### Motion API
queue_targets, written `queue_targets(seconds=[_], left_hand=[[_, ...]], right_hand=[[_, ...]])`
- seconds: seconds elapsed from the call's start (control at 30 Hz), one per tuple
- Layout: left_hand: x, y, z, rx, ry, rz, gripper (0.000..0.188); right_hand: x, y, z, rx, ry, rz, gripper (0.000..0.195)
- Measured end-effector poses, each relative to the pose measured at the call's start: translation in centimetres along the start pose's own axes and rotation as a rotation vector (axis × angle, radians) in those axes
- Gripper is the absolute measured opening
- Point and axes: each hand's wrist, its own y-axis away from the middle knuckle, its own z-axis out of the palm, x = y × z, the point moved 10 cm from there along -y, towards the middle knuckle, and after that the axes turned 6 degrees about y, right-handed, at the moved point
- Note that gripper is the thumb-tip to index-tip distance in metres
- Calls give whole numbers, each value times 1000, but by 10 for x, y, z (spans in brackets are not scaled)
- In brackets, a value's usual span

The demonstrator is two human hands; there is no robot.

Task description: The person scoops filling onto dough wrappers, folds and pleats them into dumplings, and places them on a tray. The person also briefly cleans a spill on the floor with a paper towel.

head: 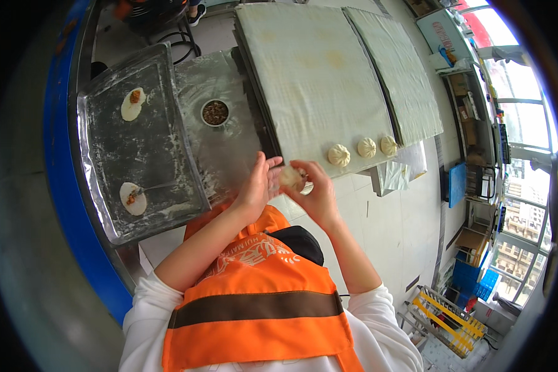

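Note:
Between my two hands is a piece of filled dough point(290, 179), somewhat blurred, with dark filling showing at its right side. My left hand point(256, 186) supports it from the left on extended fingers. The thumb and fingers of my right hand point(317, 191) pinch its right edge. Three pleated buns point(339, 156) sit in a row just beyond my right hand, on a cloth-covered board point(311, 93). To the left, a floured metal tray point(135, 153) carries two flat dough wrappers point(138, 208) topped with reddish filling. A thin metal utensil point(158, 186) rests on the nearer wrapper.
A round bowl of dark minced filling point(215, 113) stands on the floured metal worktop point(223, 149). Another cloth-covered board point(400, 79) lies right of the first. Stools and a person's shoe point(197, 16) are at the top. Shelves point(467, 111) line the windows; a folded yellow-and-metal rack point(446, 321) is lower right.

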Motion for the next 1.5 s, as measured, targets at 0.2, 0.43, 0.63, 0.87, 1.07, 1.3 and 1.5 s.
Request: queue_targets(seconds=[0.2, 0.43, 0.63, 0.87, 1.07, 1.3, 1.5], left_hand=[[-7, -43, 33, 14, -205, 245, 71], [-15, -44, 37, 29, -187, 294, 70], [-30, -50, 21, 82, -209, 378, 66], [-14, -35, 43, 61, -321, 349, 67], [-8, -31, 45, 30, -200, 430, 66], [1, 9, -40, 291, -37, 497, 64], [4, 107, -183, 415, 356, 555, 41]], right_hand=[[72, -20, -13, 153, 245, 25, 45], [60, -23, -32, -5, 203, -109, 30], [68, -33, -11, -159, 172, -93, 11], [21, -24, -30, -6, 405, -397, 38], [48, -23, -3, -154, 424, -337, 51], [-11, -17, -18, 26, 415, -423, 52], [-88, -21, 42, -33, 247, -553, 38]])
